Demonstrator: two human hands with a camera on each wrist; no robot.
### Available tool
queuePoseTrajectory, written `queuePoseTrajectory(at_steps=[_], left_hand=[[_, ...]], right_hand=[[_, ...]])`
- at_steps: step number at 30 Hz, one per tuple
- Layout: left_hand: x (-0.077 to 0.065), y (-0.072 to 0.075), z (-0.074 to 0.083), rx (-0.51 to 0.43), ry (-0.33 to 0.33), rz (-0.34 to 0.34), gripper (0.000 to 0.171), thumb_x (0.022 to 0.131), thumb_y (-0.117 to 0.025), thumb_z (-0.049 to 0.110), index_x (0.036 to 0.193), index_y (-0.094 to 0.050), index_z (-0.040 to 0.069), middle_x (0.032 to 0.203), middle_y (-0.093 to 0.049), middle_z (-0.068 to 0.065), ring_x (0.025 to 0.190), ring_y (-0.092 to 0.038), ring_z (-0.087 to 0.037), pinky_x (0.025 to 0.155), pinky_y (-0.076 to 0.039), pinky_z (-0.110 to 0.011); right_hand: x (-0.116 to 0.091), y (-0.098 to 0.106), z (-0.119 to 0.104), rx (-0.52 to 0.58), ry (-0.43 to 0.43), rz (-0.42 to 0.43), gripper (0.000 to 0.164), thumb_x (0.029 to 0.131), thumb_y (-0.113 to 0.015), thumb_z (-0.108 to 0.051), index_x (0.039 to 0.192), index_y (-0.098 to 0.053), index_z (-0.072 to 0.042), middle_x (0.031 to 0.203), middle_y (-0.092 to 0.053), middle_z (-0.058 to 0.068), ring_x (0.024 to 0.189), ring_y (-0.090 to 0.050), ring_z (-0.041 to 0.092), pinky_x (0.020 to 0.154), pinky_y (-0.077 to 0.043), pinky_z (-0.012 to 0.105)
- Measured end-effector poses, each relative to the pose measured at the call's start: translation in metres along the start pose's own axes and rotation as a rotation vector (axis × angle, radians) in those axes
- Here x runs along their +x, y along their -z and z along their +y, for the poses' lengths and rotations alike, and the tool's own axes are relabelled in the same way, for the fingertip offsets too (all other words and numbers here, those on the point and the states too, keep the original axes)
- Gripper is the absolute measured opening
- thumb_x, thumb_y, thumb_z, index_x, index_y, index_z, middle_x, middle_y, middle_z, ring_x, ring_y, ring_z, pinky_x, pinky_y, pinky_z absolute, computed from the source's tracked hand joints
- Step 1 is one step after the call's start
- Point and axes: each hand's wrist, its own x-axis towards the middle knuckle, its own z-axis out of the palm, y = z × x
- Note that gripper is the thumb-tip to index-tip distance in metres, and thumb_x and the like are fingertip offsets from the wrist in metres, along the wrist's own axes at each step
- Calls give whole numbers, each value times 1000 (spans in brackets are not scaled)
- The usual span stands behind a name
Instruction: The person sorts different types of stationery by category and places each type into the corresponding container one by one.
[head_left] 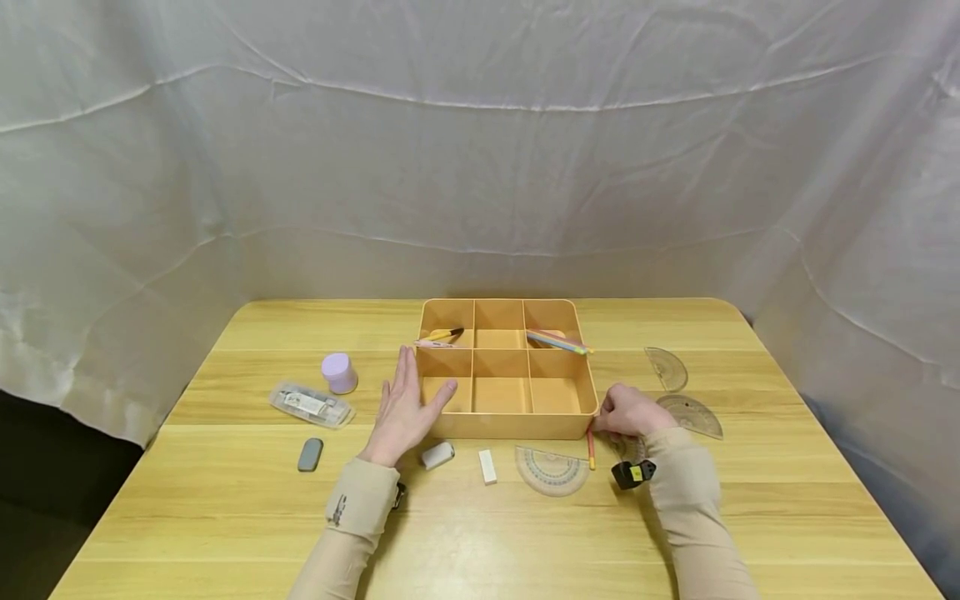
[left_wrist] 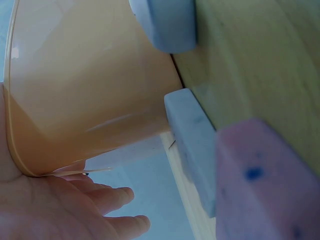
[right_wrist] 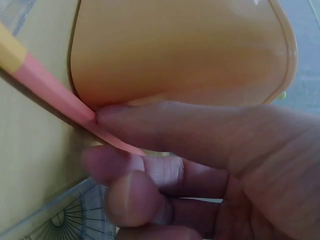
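A peach-coloured compartment box (head_left: 491, 427) stands at the middle of the table. My left hand (head_left: 405, 412) rests against its left side, fingers straight and thumb reaching over the front compartment. By the front right corner, my right hand (head_left: 628, 410) pinches a pink pencil (right_wrist: 50, 90) with a yellow end between thumb and fingers. The pencil lies low beside the box wall, its far part hidden by the fingers. A clear protractor (right_wrist: 75, 215) shows under the right hand. Inside the box, pencils (head_left: 557, 342) lie at back right and a brush (head_left: 447, 333) at back left.
Before the box lie a white eraser (head_left: 487, 467), a pale eraser (head_left: 437, 455) and a protractor (head_left: 551, 472). Two protractors (head_left: 666, 369) lie to the right. Leftward are a purple-lidded jar (head_left: 340, 373), a clear case (head_left: 311, 405) and a grey eraser (head_left: 310, 455).
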Motion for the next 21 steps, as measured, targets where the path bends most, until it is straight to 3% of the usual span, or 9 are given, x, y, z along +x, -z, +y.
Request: queuePoseTrajectory(at_steps=[8,21], left_hand=[[0,0,-1,7,0,-4,100,93,-36,66,152,6,-3,157,12,-17,143,-1,-32,114,-1,-58],[0,0,0,7,-3,0,100,93,-36,65,151,6,-4,157,12,-18,143,-2,-34,114,-1,-58]], right_hand=[[0,-2,-2,22,-27,-7,30,76,-72,-15,52,-59,-4,41,-48,-5,36,-38,5,36,-28,16],[2,-3,-4,-4,-57,-27,26,75,-72,-13,54,-60,-6,45,-48,-4,40,-43,7,38,-33,18]])
